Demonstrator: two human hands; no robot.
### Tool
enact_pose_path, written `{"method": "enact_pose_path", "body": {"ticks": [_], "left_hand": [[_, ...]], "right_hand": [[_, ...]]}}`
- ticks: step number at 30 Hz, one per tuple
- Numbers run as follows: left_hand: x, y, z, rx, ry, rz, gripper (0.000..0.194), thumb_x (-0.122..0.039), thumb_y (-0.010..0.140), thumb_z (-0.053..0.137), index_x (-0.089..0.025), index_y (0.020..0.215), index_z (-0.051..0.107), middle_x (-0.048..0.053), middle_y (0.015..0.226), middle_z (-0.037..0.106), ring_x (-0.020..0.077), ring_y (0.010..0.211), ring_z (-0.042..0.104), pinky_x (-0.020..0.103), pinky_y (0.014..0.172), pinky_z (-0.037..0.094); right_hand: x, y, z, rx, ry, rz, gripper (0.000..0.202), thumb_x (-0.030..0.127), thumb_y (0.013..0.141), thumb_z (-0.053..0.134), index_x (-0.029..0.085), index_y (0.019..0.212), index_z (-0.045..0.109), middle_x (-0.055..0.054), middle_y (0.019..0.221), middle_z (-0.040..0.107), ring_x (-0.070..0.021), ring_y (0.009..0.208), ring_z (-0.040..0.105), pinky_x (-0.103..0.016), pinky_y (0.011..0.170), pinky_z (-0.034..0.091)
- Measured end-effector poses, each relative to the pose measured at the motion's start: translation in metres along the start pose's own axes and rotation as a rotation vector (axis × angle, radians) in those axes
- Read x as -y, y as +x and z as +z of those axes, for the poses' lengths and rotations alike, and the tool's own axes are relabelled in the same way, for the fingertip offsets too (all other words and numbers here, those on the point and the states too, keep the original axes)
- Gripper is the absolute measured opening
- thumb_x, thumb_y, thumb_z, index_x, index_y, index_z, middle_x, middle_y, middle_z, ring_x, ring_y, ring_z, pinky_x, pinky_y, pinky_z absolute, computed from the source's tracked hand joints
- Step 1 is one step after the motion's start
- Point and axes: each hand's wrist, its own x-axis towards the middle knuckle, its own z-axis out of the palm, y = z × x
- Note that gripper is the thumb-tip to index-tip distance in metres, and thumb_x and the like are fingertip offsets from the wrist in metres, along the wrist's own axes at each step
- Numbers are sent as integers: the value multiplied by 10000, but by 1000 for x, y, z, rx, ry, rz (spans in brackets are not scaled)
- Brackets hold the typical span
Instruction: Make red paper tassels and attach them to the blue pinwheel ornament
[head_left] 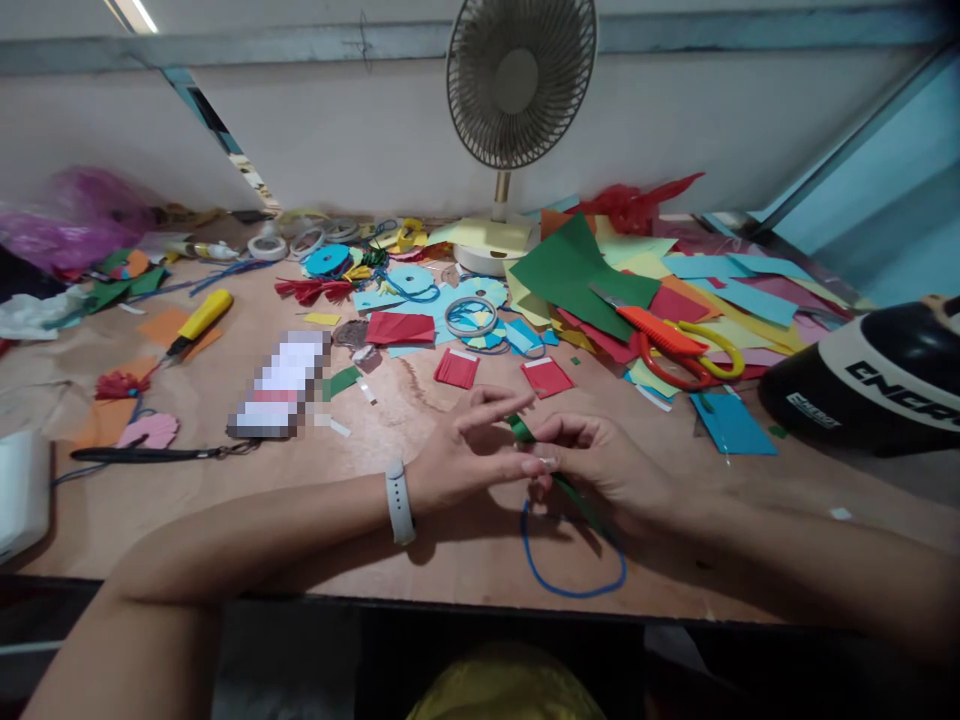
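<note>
Green paper strip (520, 430): narrow, dark, partly hidden, bent near its upper end; held over the front of the bench (795, 492), between the hands. It is pinched by the fingers of the right hand (611, 462); lower part is seen slanting below them. Fingers of the left hand (472, 445) are half spread beside it; whether it is gripped there cannot be told. Blue cord (574, 594) is seen looped below.
</note>
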Motion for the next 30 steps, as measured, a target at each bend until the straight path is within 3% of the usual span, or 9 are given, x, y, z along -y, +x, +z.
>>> {"method": "enact_pose_path", "body": {"ticks": [5, 11, 23, 30], "left_hand": [[-2, -4, 14, 0, -55, -74, 217, -359, 908, 738, -274, 1092, 816, 86, 1120, 663, 210, 1090, 629, 337, 977, 529], [0, -4, 12, -29, -110, -118, 256, -418, 928, 705, -195, 949, 829, 103, 1109, 653, 174, 973, 667, 271, 805, 582], [2, -3, 11, -43, -87, -113, 269, -411, 931, 696, -178, 940, 830, 105, 1086, 688, 166, 963, 679, 258, 844, 569], [0, -4, 10, -28, -122, -121, 236, -380, 936, 692, -196, 920, 839, 106, 1087, 684, 179, 1003, 659, 267, 861, 550]], "right_hand": [[-10, 2, 3, -69, 84, -13, 356, 324, 595, 964, 171, 793, 710, 24, 693, 704, -90, 519, 637, -213, 534, 534], [-17, 5, -1, -33, 53, -42, 320, 310, 619, 953, 165, 807, 739, 10, 695, 713, -87, 515, 636, -188, 499, 507], [-16, 4, 2, -41, 51, -60, 344, 336, 638, 940, 172, 816, 697, 22, 682, 679, -113, 539, 634, -230, 483, 531], [-15, 3, 3, -3, 47, -50, 294, 326, 661, 935, 186, 839, 747, 8, 736, 722, -101, 595, 661, -216, 566, 541]]}}
